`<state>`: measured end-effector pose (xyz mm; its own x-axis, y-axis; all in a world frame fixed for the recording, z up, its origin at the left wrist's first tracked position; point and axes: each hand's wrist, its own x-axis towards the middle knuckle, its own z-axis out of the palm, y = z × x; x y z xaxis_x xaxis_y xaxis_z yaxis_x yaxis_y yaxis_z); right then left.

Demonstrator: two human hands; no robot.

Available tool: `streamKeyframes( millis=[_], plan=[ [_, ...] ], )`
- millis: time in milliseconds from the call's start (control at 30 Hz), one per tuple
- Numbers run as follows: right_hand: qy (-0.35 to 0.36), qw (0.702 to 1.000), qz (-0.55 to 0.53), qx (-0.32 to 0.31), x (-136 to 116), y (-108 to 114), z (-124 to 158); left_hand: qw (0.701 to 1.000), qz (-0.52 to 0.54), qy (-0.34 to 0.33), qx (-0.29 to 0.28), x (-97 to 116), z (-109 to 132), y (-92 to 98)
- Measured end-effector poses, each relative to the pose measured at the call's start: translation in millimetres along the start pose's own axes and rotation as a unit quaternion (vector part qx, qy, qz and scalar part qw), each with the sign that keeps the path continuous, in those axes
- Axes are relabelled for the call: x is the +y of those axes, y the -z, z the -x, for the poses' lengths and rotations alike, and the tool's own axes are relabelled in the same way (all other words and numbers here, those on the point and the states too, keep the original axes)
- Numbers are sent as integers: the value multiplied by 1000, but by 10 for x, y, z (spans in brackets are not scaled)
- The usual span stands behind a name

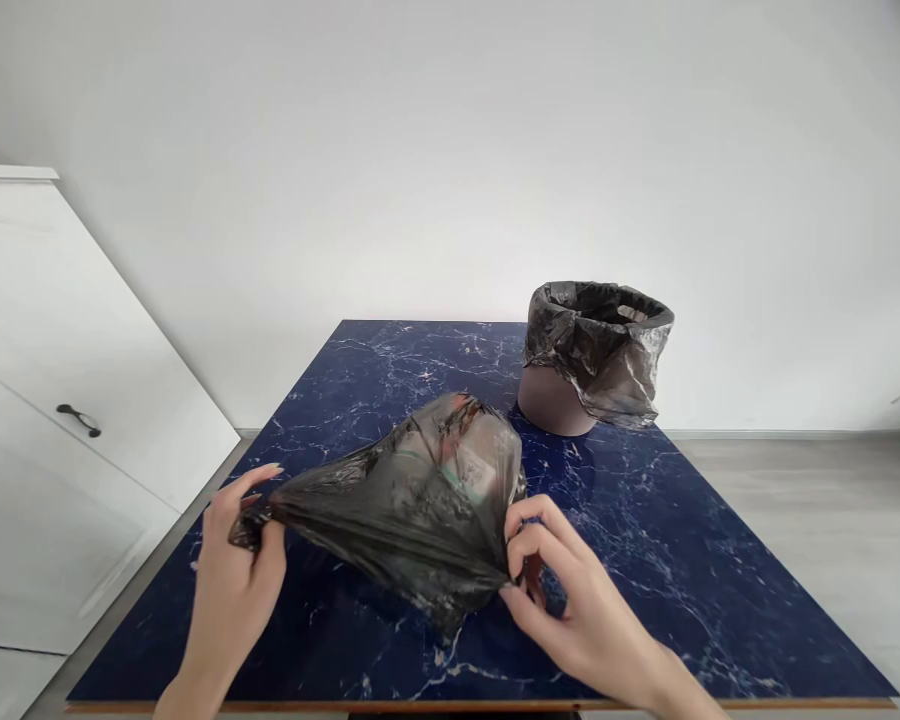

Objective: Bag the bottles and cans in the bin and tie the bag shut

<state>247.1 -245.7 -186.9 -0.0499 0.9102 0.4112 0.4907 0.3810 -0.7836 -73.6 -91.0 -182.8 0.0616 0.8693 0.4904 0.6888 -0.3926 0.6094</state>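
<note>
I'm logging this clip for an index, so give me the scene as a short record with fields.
left hand: grips one gathered end of the black bag
right hand: pinches the bag's opposite side
bag: bulging, contents unclear through the plastic
bin: upright near the far right edge, black liner over its rim
table: dark blue, marbled
left side: white cabinet

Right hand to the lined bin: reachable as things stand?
Probably yes: nothing visible blocks the right hand from the lined bin beyond it, though it is pinching the black bag and would likely have to let go first.
</note>
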Motion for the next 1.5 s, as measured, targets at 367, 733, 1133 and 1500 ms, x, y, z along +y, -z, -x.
streamKeyframes(
  millis=[367, 733, 1133, 1500],
  plan=[
    [64, 995, 60, 44, -70, 146, -9, 968, -56, -144, 197, -78, 374, 333],
    [31, 994, 59, 86, 589, 356, -605, 949, -56, -268, -155, -77, 950, 10],
    [-6, 999, -36, 33, 1110, 265, -869, 932, -59, -257, -247, -162, 928, -167],
    [-8, 999, 48, 21, 1230, 284, -611, 970, -58, -191, -136, -260, 865, -323]
  ],
)
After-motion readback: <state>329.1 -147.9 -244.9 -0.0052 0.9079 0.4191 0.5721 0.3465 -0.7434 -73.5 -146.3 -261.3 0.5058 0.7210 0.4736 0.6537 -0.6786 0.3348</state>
